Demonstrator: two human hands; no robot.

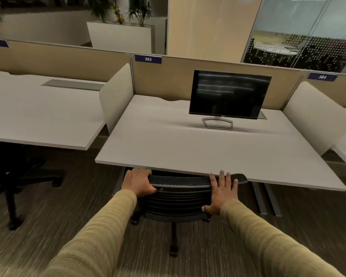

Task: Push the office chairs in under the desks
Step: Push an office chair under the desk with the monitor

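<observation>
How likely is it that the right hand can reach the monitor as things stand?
Probably not: the right hand rests on the chair, and the monitor stands far across the desk.

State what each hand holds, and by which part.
Left hand grips the chair by its backrest's top rim, left end; right hand presses flat on it.

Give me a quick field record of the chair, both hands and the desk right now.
chair: black mesh back, top rail at the front edge of the desk, seat hidden beneath
left hand: grips the rail's left end, fingers curled over it
right hand: flat on the rail's right part, fingers straight
desk: white, label 383 on its partition, monitor dark
second chair: left, at the neighbouring desk, blurred
</observation>
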